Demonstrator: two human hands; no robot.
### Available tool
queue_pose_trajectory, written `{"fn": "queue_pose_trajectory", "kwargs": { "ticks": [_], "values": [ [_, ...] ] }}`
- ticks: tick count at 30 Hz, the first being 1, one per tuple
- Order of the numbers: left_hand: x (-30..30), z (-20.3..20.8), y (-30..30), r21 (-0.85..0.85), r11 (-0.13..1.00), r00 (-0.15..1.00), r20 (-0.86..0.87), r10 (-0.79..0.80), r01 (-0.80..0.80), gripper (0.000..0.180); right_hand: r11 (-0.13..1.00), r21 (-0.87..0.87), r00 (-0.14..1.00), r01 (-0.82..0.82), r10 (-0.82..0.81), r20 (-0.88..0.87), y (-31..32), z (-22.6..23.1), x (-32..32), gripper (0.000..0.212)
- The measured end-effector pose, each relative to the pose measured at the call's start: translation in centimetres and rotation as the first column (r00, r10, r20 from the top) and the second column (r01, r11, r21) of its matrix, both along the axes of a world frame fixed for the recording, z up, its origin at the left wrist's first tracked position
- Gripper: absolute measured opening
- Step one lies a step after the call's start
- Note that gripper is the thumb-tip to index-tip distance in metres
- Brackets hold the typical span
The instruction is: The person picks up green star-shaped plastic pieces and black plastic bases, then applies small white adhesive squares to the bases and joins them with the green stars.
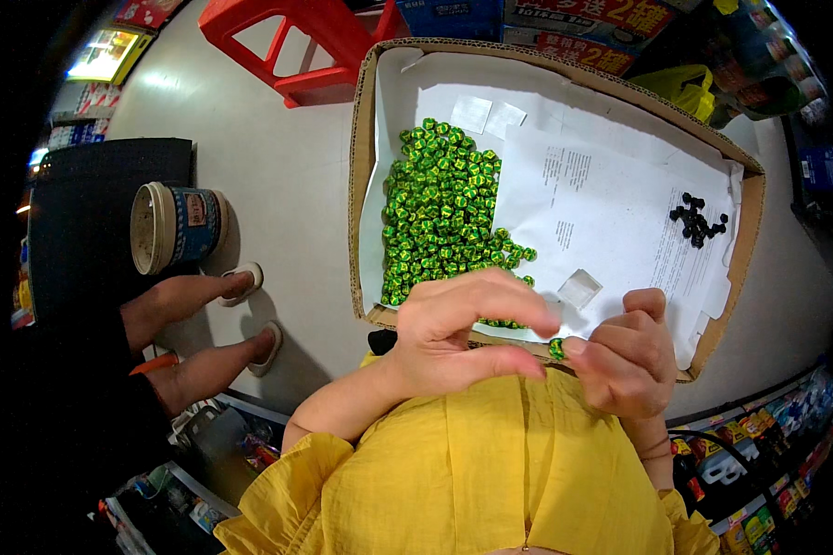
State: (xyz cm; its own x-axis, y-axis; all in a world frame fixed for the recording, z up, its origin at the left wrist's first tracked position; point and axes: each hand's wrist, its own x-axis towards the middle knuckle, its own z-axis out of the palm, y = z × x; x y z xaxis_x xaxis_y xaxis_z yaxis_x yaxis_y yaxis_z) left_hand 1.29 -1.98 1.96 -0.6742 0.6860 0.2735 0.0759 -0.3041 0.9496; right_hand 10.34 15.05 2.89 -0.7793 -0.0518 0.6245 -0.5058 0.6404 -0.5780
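One small green ball (556, 349) is observed by the near edge of the box (359, 185), at the fingertips of the right hand (627, 359), by which it appears to be pinched. The left hand (449, 322) is held with thumb and index finger parted; nothing is seen gripped by it. The ball is located at the right-hand end of that gap; contact with the left fingertips cannot be confirmed. No long axis can be made out on its roundish form. The green pile (444, 208) is noted beyond the left hand.
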Motion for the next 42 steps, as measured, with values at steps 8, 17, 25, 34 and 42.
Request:
{"fn": "queue_pose_trajectory", "kwargs": {
  "ticks": [8,17,25,34,42],
  "values": [
    [0.4,-0.2,0.1,0.054,0.997,0.998,-0.039,0.051,-0.049,0.017,0.862,-0.507,0.984,-0.005,0.094,0.152,-1.0,-1.0,-0.5,0.038],
    [-0.1,0.9,-0.1,0.013,0.997,0.990,0.117,-0.074,0.073,0.022,0.903,-0.425,0.997,-0.056,0.077,0.032,-0.7,-1.2,-1.0,0.028],
    [0.6,0.3,-0.3,0.086,0.995,0.950,0.304,-0.077,0.053,0.020,0.928,-0.371,0.997,-0.037,0.059,0.048,-0.7,-0.6,-0.7,0.030],
    [0.6,1.0,-0.2,0.077,0.994,0.955,0.278,-0.098,0.080,0.021,0.904,-0.422,0.990,-0.072,0.118,0.082,-1.4,-1.0,-0.8,0.031],
    [0.8,0.9,-0.2,0.041,0.999,0.885,0.465,-0.032,0.015,0.025,0.811,-0.580,0.978,-0.076,0.174,0.116,-1.3,-1.4,-1.4,0.029]
  ]
}}
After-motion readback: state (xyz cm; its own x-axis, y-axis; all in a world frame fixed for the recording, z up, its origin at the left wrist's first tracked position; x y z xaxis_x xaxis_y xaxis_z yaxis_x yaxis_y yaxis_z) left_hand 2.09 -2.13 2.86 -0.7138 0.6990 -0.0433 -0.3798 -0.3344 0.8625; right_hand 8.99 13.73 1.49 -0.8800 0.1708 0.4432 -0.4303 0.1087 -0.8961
